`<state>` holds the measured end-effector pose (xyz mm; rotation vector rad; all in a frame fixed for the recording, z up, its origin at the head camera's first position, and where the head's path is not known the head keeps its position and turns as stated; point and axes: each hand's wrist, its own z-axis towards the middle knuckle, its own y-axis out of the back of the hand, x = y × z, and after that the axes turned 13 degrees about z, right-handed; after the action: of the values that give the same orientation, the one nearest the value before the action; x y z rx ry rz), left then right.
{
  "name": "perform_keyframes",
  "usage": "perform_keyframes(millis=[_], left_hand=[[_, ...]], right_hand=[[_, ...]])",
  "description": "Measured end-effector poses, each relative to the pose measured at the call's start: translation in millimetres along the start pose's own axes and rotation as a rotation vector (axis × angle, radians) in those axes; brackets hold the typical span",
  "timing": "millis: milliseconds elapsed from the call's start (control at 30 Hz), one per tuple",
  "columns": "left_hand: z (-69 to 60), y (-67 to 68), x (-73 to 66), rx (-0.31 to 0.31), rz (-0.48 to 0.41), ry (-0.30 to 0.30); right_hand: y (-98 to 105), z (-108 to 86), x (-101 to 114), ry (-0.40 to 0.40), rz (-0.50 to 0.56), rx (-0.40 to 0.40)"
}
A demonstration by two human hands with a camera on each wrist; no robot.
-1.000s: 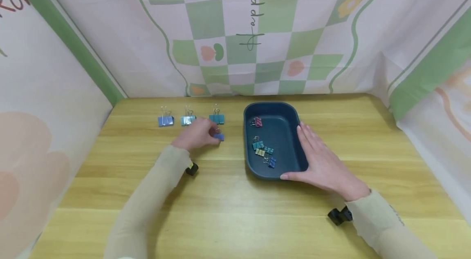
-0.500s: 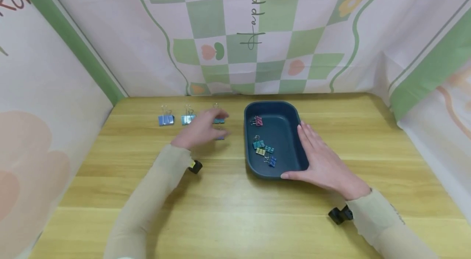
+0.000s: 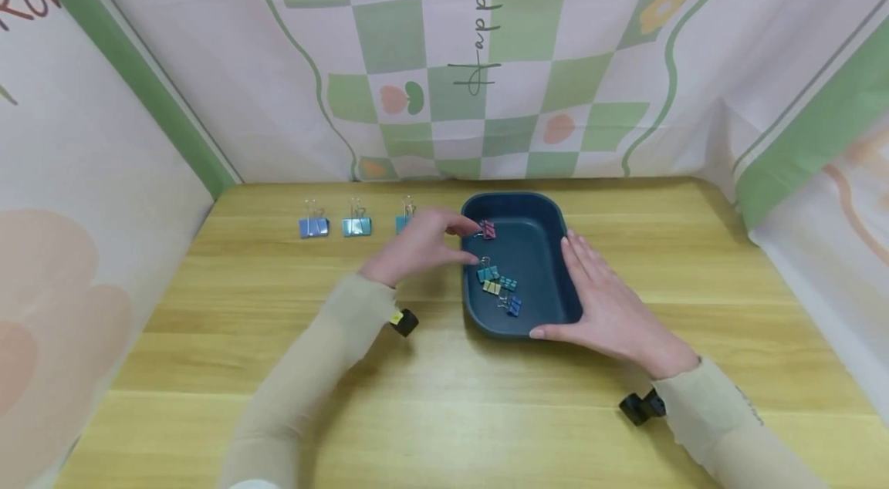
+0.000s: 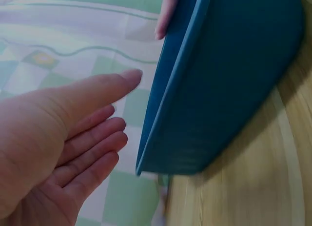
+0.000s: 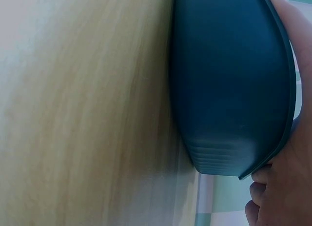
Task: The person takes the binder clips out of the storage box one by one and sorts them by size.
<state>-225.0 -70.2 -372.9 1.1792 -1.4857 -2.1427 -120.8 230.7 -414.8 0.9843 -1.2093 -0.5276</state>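
My left hand [image 3: 427, 246] is over the left rim of a dark blue tray [image 3: 531, 265], thumb and fingers apart. In the left wrist view nothing shows between them. My right hand [image 3: 614, 311] rests along the tray's right rim with fingers extended, its thumb at the near corner. Inside the tray lie small binder clips: a pink clip [image 3: 489, 230] near the left fingertips, then a teal clip [image 3: 488, 274], a yellow clip [image 3: 491, 288], a green clip [image 3: 508, 284] and a blue clip [image 3: 514, 307]. The left hand partly covers a larger teal binder clip [image 3: 402, 224].
Left of the tray, a violet-blue binder clip [image 3: 314, 227] and a light blue binder clip [image 3: 357, 227] stand in a row on the wooden table [image 3: 444, 419]. A patterned cloth [image 3: 454, 49] hangs behind the table's far edge.
The left hand has let go of a small blue binder clip on the table and moved right to the tray. That clip is now hidden from view. The right hand stays put.
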Motion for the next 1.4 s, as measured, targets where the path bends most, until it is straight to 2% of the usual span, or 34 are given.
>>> perform_keyframes(millis=[100,233,533,867,1133,1400], left_hand=[[6.9,-5.8,-5.4,-0.004,0.022,-0.028],[14.0,-11.8,-12.2,0.014,0.097,-0.058],[22.6,-20.9,-15.1,0.076,0.213,-0.051],[26.7,-25.7,-10.4,0.104,0.228,-0.060],[27.3,-28.1,-11.3,0.143,0.360,-0.083],[31.5,-31.1,-16.8,0.178,0.537,-0.119]], right_hand=[[0,-0.3,0,0.000,-0.002,-0.002],[0,-0.6,0,0.002,-0.002,-0.002],[0,-1.1,0,0.003,0.005,-0.001],[-1,-0.7,-1,0.001,0.005,-0.003],[-1,-0.4,-1,0.011,0.000,-0.009],[-1,-0.9,-2,0.029,0.007,-0.019]])
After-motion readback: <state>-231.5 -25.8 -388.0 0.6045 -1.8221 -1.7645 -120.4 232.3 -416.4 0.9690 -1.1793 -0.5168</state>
